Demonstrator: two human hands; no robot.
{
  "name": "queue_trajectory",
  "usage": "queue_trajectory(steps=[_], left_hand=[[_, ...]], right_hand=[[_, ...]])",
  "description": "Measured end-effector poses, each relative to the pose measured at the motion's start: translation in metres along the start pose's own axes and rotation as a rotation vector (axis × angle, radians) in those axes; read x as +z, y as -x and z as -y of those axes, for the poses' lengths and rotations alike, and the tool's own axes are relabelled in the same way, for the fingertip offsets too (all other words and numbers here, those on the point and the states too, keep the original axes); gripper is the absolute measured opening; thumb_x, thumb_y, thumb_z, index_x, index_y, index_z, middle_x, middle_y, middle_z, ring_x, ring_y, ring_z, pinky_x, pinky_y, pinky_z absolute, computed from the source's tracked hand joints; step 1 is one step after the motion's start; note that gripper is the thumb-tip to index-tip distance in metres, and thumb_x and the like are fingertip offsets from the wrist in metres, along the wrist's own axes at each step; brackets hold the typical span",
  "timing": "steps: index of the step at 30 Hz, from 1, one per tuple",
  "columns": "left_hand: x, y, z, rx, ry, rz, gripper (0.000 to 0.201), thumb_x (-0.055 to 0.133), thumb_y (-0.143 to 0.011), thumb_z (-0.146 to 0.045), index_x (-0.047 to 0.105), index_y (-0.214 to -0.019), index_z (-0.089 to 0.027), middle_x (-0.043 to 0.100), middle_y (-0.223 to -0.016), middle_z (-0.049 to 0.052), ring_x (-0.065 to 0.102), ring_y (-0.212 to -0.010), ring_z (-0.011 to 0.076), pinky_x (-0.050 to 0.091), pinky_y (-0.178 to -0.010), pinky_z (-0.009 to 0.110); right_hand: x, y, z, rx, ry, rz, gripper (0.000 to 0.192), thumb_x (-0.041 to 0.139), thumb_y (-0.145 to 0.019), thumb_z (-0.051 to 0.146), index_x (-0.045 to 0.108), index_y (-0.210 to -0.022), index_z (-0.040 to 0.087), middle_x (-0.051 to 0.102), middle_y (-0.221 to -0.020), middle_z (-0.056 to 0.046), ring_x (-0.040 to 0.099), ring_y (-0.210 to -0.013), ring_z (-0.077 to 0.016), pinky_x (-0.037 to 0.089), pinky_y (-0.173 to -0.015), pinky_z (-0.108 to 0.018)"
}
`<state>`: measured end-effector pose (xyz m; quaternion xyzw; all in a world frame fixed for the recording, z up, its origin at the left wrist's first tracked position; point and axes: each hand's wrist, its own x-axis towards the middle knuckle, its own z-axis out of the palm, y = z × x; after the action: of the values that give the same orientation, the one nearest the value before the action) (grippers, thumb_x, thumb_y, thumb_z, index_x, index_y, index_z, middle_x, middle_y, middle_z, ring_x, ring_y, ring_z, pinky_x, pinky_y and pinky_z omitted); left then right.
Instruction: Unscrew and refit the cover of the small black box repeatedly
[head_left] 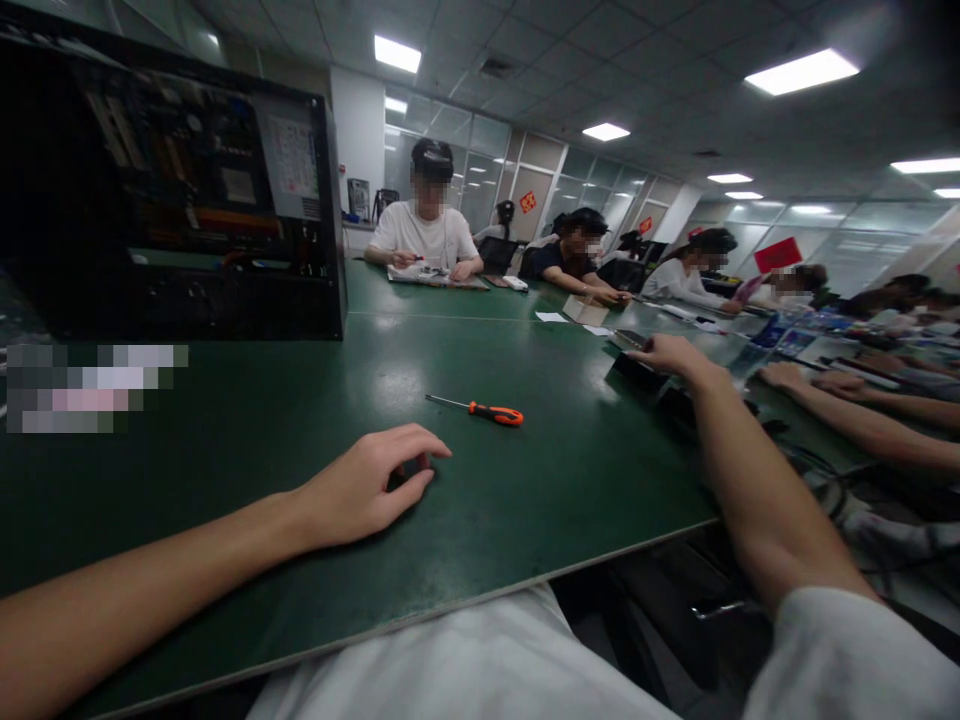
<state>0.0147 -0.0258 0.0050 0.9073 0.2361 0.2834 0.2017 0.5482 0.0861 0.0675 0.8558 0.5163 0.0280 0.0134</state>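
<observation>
My left hand (386,475) rests on the green tabletop (300,440), fingers loosely curved and thumb apart, with nothing between them. Just beyond its fingertips lies a screwdriver (496,413) with an orange and black handle, its metal shaft towards the left. My right hand (670,357) reaches far out to the right. Its bent fingers close on the edge of a flat dark-grey piece (631,340), whose kind I cannot make out. Below that hand is a black box-like object (636,376), partly covered by my forearm.
An open black computer case (300,270) stands at the left, boards showing inside. Across the table a person (427,225) works over a flat board. A small cardboard box (585,309) and white papers (551,317) lie farther back. Another person's arms (847,415) and cables are at the right.
</observation>
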Motion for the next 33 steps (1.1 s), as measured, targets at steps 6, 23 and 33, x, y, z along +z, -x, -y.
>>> queue_trajectory(steps=[6, 23, 33], left_hand=[[0.001, 0.001, -0.001, -0.034, 0.02, -0.004, 0.032, 0.055, -0.094, -0.017, 0.062, -0.125, -0.019, 0.072, -0.111, 0.008, 0.069, -0.09, 0.0177, 0.057, -0.083, 0.03], [-0.001, -0.005, -0.001, -0.202, -0.053, -0.201, 0.038, 0.07, -0.087, -0.03, 0.062, -0.123, -0.018, 0.067, -0.124, 0.01, 0.064, -0.115, 0.027, 0.05, -0.103, 0.043], [-0.003, -0.008, 0.003, -0.257, -0.055, -0.165, 0.03, 0.065, -0.091, -0.035, 0.066, -0.115, -0.018, 0.068, -0.118, 0.008, 0.064, -0.108, 0.0244, 0.05, -0.098, 0.039]], right_hand=[[0.0, 0.014, 0.036, -0.008, 0.03, -0.031, 0.036, 0.068, -0.091, 0.035, 0.064, -0.117, 0.011, 0.066, -0.116, -0.014, 0.065, -0.099, -0.0234, 0.054, -0.083, -0.039], [0.001, 0.216, 0.214, -1.479, -0.405, 0.094, 0.029, 0.054, -0.099, 0.046, 0.058, -0.106, 0.018, 0.065, -0.107, -0.01, 0.06, -0.091, -0.0196, 0.045, -0.081, -0.032], [0.009, 0.147, 0.185, -1.23, -0.207, 0.157, 0.042, 0.057, -0.096, 0.042, 0.068, -0.123, 0.013, 0.072, -0.108, -0.014, 0.066, -0.087, -0.0206, 0.048, -0.076, -0.03]])
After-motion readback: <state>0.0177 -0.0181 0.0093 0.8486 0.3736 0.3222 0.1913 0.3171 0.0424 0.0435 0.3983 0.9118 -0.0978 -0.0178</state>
